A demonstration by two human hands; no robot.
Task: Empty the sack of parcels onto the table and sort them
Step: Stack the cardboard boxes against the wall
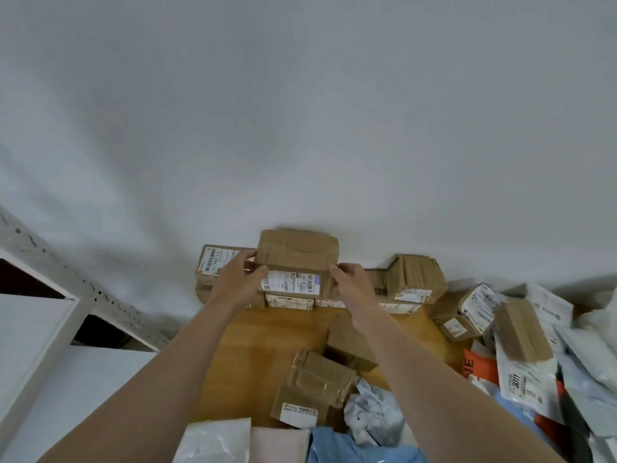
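Mid-sort, my left hand (237, 280) and right hand (351, 283) curl their fingers (257, 270) round a brown parcel (298, 251) atop the back row (289, 301) on the worktop (267, 335); next, I judge, seat it squarely and release.

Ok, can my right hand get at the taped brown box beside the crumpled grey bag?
Probably, once freed: the right hand grips the box at the wall, but the taped box lies uncovered on the table, just beside that forearm, nothing stacked on it.
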